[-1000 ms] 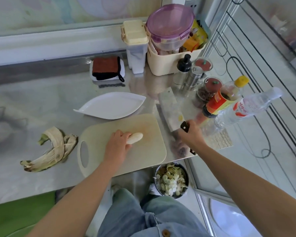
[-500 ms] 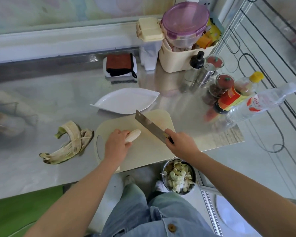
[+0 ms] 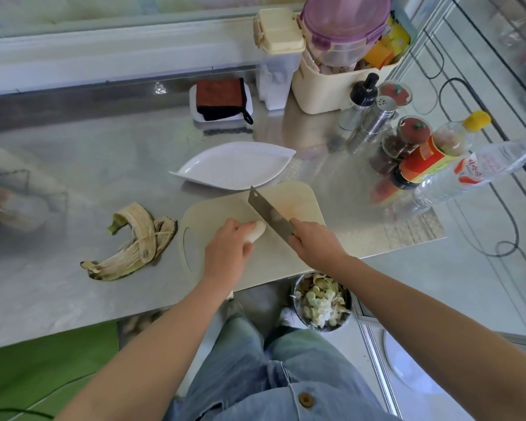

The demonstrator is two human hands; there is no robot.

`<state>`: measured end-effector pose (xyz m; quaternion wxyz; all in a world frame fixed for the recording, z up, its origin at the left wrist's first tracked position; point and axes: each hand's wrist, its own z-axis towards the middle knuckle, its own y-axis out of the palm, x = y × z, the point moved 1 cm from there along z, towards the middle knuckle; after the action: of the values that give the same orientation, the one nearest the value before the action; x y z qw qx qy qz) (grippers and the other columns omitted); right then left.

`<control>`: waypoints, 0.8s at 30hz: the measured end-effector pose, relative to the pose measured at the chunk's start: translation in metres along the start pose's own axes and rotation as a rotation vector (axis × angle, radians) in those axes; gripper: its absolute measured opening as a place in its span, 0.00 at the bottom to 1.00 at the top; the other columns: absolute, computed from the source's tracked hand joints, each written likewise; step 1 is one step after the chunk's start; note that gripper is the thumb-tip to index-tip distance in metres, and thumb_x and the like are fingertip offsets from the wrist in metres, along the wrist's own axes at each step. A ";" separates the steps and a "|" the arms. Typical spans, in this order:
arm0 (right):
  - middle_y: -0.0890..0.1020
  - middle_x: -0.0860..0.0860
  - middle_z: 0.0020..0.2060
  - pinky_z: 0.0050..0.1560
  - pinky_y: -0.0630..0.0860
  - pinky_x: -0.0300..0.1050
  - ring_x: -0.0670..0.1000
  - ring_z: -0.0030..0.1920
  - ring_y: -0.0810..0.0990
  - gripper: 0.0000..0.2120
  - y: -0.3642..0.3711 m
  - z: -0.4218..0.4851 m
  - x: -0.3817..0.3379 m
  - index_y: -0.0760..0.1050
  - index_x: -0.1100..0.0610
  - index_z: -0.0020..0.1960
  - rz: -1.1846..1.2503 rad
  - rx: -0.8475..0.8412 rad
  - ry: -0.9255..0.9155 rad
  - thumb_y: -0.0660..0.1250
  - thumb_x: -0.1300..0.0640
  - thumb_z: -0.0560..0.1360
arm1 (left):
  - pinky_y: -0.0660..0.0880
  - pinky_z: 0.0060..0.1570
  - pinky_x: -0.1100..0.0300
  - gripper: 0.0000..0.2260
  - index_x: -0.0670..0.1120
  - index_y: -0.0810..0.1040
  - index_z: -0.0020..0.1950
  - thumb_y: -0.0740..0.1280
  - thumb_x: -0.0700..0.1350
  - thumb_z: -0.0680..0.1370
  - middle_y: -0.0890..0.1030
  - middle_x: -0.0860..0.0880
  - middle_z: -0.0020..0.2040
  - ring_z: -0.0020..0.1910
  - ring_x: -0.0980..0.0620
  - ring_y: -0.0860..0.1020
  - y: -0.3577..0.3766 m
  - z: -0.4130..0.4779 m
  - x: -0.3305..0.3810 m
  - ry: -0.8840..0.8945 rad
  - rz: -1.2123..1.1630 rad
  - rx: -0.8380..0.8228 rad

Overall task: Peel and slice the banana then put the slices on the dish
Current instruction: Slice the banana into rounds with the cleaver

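A peeled pale banana [image 3: 257, 231] lies on the cream cutting board [image 3: 298, 202]. My left hand [image 3: 225, 250] grips it, covering all but its right tip. My right hand [image 3: 315, 246] grips the handle of a cleaver [image 3: 269, 214]. The blade runs diagonally up and left, its edge right beside the banana's exposed tip. A white leaf-shaped dish [image 3: 234, 165] sits bare just behind the board. The banana peel [image 3: 134, 241] lies on the steel counter to the left.
Bottles [image 3: 431, 153], jars and shakers [image 3: 374, 117] crowd the counter's right side. A cream basket [image 3: 331, 83] and containers stand at the back, next to a sponge tray [image 3: 220, 100]. A metal bowl of scraps [image 3: 322, 302] sits below the counter edge by my knees.
My right hand picked the cleaver up from the counter on the right and brought it over the board. The blade has now come down close to the banana's tip. The left hand kept holding the banana.
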<state>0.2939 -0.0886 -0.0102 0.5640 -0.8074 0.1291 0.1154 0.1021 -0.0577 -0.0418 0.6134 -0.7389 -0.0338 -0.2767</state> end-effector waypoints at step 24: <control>0.78 0.56 0.43 0.37 0.69 0.48 0.61 0.42 0.77 0.07 0.013 0.000 -0.012 0.68 0.59 0.55 -0.015 -0.006 0.021 0.56 0.58 0.79 | 0.65 0.32 0.59 0.16 0.57 0.78 0.62 0.69 0.45 0.75 0.76 0.51 0.46 0.44 0.51 0.75 0.003 0.004 0.000 -0.018 0.102 0.024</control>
<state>0.2779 -0.0917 -0.0172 0.5610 -0.8112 0.1286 0.1032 0.1050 -0.0549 -0.0447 0.6351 -0.7348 -0.0049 -0.2383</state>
